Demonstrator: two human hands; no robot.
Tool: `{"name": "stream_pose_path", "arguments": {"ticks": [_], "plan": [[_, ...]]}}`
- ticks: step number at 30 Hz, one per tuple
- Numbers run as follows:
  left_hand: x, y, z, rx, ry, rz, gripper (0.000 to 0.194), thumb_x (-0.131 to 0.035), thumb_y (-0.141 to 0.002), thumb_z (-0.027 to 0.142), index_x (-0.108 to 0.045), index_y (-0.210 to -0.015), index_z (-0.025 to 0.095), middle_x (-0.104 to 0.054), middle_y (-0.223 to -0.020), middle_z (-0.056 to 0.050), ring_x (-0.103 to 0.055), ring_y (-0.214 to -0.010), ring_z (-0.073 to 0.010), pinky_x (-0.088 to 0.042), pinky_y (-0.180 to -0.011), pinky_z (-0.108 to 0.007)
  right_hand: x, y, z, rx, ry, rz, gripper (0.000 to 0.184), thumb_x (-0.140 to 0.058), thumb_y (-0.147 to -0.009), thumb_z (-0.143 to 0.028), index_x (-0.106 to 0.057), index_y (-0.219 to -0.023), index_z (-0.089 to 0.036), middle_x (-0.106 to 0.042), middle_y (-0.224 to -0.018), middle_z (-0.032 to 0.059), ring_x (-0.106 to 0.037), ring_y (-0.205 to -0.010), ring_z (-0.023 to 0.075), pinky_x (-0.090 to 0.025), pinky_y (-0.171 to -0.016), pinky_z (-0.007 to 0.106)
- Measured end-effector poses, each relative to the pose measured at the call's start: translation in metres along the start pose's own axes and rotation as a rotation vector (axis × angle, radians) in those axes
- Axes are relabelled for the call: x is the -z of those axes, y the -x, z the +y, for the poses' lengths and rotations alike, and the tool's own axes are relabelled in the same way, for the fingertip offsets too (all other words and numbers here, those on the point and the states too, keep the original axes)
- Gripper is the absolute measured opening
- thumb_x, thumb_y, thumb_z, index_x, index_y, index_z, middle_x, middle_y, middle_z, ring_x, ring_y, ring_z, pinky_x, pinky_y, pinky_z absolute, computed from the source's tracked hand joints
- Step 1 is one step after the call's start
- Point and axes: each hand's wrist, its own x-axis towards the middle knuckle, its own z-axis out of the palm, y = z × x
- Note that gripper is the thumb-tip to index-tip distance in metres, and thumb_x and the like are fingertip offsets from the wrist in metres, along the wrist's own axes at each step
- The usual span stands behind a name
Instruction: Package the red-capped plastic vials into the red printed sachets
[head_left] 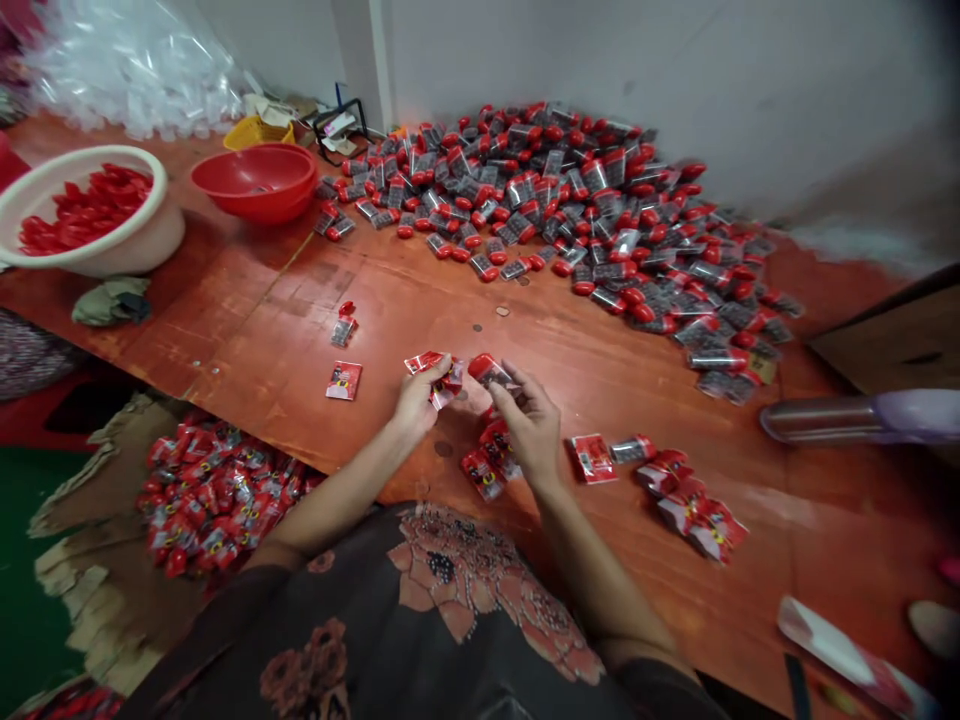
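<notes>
My left hand point(417, 402) is closed on a red printed packet point(448, 386), the thumb pressed over it. In my right hand point(536, 428), the fingers grip a small see-through container with a red cap point(484, 367) and dark contents. The two hands are a short way apart above the table. Several red packets point(486, 468) lie under and beside my right hand. To its right are a flat red packet point(593, 458), a loose container point(632, 449) and a group of packets point(697, 510). Left of my left hand lie another flat packet point(343, 381) and a small container point(343, 331).
A large heap of red-capped containers point(540, 190) lies along the wall. At the left stand a white basin point(169, 225) of red parts and a red bowl point(255, 205). Below the table edge is a carton point(97, 570) with many packets point(217, 500). A purple-and-metallic cylinder point(832, 418) lies at right.
</notes>
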Motion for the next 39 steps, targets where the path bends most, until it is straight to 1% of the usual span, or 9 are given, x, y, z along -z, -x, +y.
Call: {"name": "stream_pose_path", "arguments": {"ticks": [2, 6, 10, 13, 17, 20, 24, 33, 39], "plan": [[-0.002, 0.007, -0.002, -0.032, -0.013, -0.012, 0.021, -0.084, -0.062, 0.017, -0.064, -0.069, 0.013, -0.069, -0.064, -0.001, -0.062, -0.054, -0.0103, -0.051, -0.054, -0.022, -0.005, 0.015, -0.006, -0.001, -0.027, 0.036, 0.039, -0.065, -0.085, -0.034, -0.066, -0.123, -0.032, -0.063, -0.099, 0.0029, -0.06, -0.071, 0.013, -0.054, -0.064, 0.031], [-0.006, 0.019, -0.006, -0.11, -0.028, -0.041, 0.031, -0.089, -0.052, 0.022, -0.065, -0.069, 0.013, -0.067, -0.061, 0.001, -0.061, -0.052, -0.0104, -0.05, -0.053, -0.023, -0.006, 0.027, -0.004, -0.049, -0.085, 0.048, 0.04, -0.066, -0.084, -0.036, -0.066, -0.124, -0.03, -0.062, -0.096, 0.0026, -0.058, -0.063, 0.0108, -0.053, -0.054, 0.028], [-0.009, 0.028, -0.008, -0.193, -0.046, -0.037, 0.035, -0.091, -0.048, 0.023, -0.065, -0.07, 0.013, -0.068, -0.064, 0.002, -0.062, -0.055, -0.0105, -0.051, -0.057, -0.023, -0.003, 0.032, -0.002, 0.0, -0.085, 0.085, 0.039, -0.067, -0.084, -0.035, -0.066, -0.123, -0.031, -0.062, -0.099, 0.0028, -0.06, -0.07, 0.0118, -0.055, -0.059, 0.029], [-0.01, 0.034, -0.009, -0.183, -0.052, -0.045, 0.036, -0.091, -0.048, 0.022, -0.065, -0.071, 0.013, -0.069, -0.066, 0.002, -0.064, -0.057, -0.0109, -0.053, -0.061, -0.025, -0.002, 0.036, -0.002, 0.01, -0.081, 0.078, 0.039, -0.068, -0.083, -0.035, -0.068, -0.122, -0.031, -0.062, -0.099, 0.0027, -0.06, -0.074, 0.0129, -0.056, -0.061, 0.029], [-0.01, 0.038, -0.009, -0.194, -0.069, -0.07, 0.034, -0.091, -0.049, 0.022, -0.065, -0.069, 0.013, -0.068, -0.064, 0.002, -0.063, -0.055, -0.0102, -0.052, -0.058, -0.024, 0.0, 0.041, -0.005, -0.056, -0.141, 0.037, 0.04, -0.069, -0.081, -0.035, -0.069, -0.12, -0.028, -0.06, -0.095, 0.0014, -0.058, -0.064, 0.0106, -0.055, -0.054, 0.028], [-0.009, 0.038, -0.009, -0.227, -0.071, -0.088, 0.033, -0.091, -0.049, 0.023, -0.064, -0.066, 0.013, -0.067, -0.062, 0.002, -0.062, -0.055, -0.0097, -0.052, -0.058, -0.023, 0.003, 0.044, -0.01, -0.079, -0.178, 0.081, 0.041, -0.069, -0.08, -0.034, -0.069, -0.12, -0.027, -0.059, -0.093, 0.0003, -0.056, -0.058, 0.0083, -0.053, -0.051, 0.026], [-0.008, 0.039, -0.01, -0.194, -0.105, -0.088, 0.032, -0.09, -0.051, 0.025, -0.066, -0.067, 0.014, -0.067, -0.063, 0.002, -0.062, -0.055, -0.0105, -0.051, -0.057, -0.024, 0.006, 0.046, -0.015, -0.063, -0.173, 0.139, 0.04, -0.07, -0.079, -0.034, -0.07, -0.118, -0.028, -0.058, -0.089, -0.0007, -0.056, -0.057, 0.0077, -0.055, -0.053, 0.026], [-0.014, 0.047, -0.015, -0.169, -0.095, -0.06, 0.028, -0.089, -0.053, 0.025, -0.067, -0.068, 0.014, -0.069, -0.065, 0.0, -0.062, -0.056, -0.0106, -0.049, -0.059, -0.024, 0.005, 0.051, -0.013, -0.054, -0.158, 0.124, 0.041, -0.067, -0.081, -0.034, -0.067, -0.122, -0.032, -0.059, -0.095, 0.0004, -0.059, -0.061, 0.0087, -0.057, -0.054, 0.027], [-0.017, 0.051, -0.013, -0.176, -0.112, -0.025, 0.026, -0.088, -0.055, 0.023, -0.067, -0.068, 0.014, -0.069, -0.064, 0.001, -0.061, -0.055, -0.0104, -0.048, -0.058, -0.024, 0.006, 0.055, -0.012, 0.04, -0.102, 0.13, 0.039, -0.067, -0.083, -0.031, -0.067, -0.122, -0.033, -0.06, -0.099, 0.0011, -0.059, -0.068, 0.01, -0.058, -0.057, 0.027]]}}
